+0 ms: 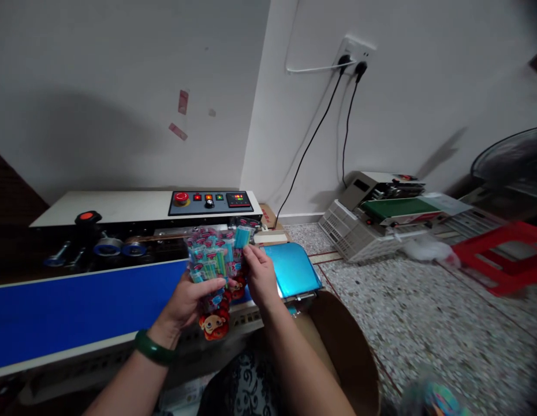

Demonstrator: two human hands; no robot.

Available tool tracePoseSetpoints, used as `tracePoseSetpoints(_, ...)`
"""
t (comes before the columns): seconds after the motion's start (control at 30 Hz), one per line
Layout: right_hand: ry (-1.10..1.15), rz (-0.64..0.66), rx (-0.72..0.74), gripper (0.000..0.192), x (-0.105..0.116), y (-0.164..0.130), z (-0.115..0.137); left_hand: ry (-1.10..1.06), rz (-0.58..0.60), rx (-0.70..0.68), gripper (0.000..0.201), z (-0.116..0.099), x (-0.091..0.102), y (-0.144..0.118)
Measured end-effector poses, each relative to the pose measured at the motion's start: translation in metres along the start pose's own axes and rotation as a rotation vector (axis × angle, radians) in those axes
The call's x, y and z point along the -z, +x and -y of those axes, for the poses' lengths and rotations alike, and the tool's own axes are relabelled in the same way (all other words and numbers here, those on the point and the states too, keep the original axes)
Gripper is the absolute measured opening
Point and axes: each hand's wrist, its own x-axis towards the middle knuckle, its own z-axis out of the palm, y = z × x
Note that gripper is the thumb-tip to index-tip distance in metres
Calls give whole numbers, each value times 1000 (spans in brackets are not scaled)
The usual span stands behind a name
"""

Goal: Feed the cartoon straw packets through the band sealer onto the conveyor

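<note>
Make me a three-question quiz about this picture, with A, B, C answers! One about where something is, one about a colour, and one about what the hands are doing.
1. Where is the red round button?
A. On the grey control panel
B. On the floor
C. On the wall socket

2. What colour is the bracelet on the left wrist?
A. Yellow
B. Green
C. White

3. What are the left hand and right hand doing?
A. Resting flat and empty
B. Pressing buttons
C. Holding a bunch of packets

Answers: 1 A, the button sits at the panel's left end. 2 B, the band is dark green. 3 C, both hands' fingers close on the colourful packets above the blue belt.
</note>
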Motion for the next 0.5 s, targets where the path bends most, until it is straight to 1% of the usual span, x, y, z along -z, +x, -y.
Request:
tracePoseSetpoints(0.1, 34, -179, 81, 29, 5, 2, -3, -6, -29, -12, 25, 1, -1, 1)
tracePoseSetpoints(0.17, 50, -262, 99, 28, 18, 5, -1, 0, -50, -13, 25, 0, 1, 2)
tracePoseSetpoints(0.2, 58, -274, 79, 27, 27, 6, 1, 3, -62, -8, 25, -2, 2, 2)
tracePoseSetpoints(0.27, 61, -263, -22, 25, 48, 10, 3, 3, -91, -1, 25, -5, 5, 1)
tracePoseSetpoints(0.37, 25, -190, -244, 23, 73, 19, 4, -5, -114, 2, 26, -10, 8, -1)
tracePoseSetpoints(0.43, -24, -155, -354, 19, 81, 29, 3, -9, -110, -4, 26, -12, 9, -3)
tracePoseSetpoints(0.5, -92, -113, -418, 16, 82, 41, 1, -10, -100, -10, 24, -12, 9, -4)
